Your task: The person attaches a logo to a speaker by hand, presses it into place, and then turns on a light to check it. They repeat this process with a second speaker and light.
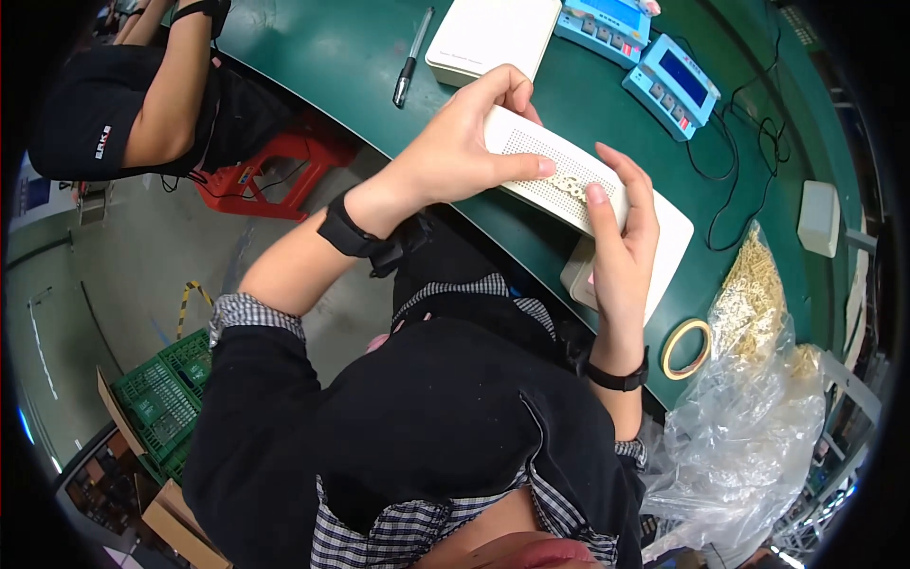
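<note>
At one o'clock, we are clamping a cream perforated box (pixel 534 144) between our hands, the left hand (pixel 460 147) on one end, the right hand (pixel 627 242) on the other. Between our thumbs (pixel 523 169), a raised, script-like emblem (pixel 572 186) is showing. At half past three, a tape roll (pixel 668 351) is lying beside a clear bag (pixel 720 436). At twelve, a white box (pixel 498 36) is bearing tiny print; at half past one, two blue devices (pixel 668 87) are showing labels. At ten, a co-worker's sleeve (pixel 81 109) is carrying white lettering.

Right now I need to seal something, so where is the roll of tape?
In the head view, the tan roll of tape lies on the green table at the right, between the person's right wristband and the clear plastic bag.
</note>
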Available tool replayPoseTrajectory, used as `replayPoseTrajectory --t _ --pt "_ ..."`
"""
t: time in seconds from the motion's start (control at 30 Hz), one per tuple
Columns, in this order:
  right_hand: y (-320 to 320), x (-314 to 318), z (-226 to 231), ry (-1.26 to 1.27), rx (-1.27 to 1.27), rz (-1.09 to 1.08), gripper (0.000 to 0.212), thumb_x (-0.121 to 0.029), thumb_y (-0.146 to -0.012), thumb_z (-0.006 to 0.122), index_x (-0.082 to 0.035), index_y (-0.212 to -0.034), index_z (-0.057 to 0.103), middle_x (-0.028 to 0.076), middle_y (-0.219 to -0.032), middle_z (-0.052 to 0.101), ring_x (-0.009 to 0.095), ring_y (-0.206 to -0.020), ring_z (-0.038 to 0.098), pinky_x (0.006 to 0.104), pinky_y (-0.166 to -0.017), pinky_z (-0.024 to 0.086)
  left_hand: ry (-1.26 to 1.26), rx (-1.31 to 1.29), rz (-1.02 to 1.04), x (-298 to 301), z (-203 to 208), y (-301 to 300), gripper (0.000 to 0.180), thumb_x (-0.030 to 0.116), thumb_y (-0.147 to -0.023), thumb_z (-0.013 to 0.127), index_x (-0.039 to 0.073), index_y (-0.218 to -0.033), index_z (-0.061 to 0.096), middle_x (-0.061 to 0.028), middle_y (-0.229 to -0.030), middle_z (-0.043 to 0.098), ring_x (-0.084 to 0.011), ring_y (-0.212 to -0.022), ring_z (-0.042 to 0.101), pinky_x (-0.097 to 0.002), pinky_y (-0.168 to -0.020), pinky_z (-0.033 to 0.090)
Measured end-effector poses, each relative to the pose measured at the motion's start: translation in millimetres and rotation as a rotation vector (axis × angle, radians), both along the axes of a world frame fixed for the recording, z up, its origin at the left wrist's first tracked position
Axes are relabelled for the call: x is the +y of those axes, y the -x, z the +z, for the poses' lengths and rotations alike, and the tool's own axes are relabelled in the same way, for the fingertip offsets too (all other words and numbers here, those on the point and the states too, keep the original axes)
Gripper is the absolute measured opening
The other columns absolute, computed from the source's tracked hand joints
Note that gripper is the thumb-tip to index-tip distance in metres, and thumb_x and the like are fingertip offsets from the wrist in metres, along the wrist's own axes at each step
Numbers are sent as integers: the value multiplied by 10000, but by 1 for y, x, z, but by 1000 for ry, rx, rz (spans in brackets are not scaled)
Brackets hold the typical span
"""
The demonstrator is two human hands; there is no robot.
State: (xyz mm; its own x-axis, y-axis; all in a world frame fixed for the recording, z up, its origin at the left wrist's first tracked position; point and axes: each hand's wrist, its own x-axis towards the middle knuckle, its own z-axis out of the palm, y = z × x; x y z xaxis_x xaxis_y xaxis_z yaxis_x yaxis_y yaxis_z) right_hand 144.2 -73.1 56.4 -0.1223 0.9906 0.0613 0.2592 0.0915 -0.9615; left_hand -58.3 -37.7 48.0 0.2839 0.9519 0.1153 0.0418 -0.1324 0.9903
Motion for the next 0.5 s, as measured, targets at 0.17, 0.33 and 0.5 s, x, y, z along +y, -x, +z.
replayPoseTrajectory --t 0.17,0.33,0.5 --pt "-1 -6 -8 8 67 -22 321 -130 -919 574 5 -1210 579 92 -1223 535 164 -1132 497 275 -1002 344 27 219 -94 5 13 2 447 159 -760 804 36 -1089 526 -41 -992 569 -110 -960 535 -259 -847 451" --pt "-1 -1 -3 46 75 -10 293 -125 -912 584 9 -1172 592 81 -1181 540 159 -1107 501 273 -983 355 165 366 -197 16 28 -1 390 202 -746 821 24 -1001 585 -37 -923 600 -110 -919 553 -263 -817 463" --pt "-1 -2 -5 29 119 14 275 -132 -892 612 12 -1127 602 92 -1126 537 187 -1077 509 285 -966 369 106 541 -256 22 43 -7 332 231 -751 820 26 -913 617 -33 -874 628 -125 -887 578 -267 -818 470"
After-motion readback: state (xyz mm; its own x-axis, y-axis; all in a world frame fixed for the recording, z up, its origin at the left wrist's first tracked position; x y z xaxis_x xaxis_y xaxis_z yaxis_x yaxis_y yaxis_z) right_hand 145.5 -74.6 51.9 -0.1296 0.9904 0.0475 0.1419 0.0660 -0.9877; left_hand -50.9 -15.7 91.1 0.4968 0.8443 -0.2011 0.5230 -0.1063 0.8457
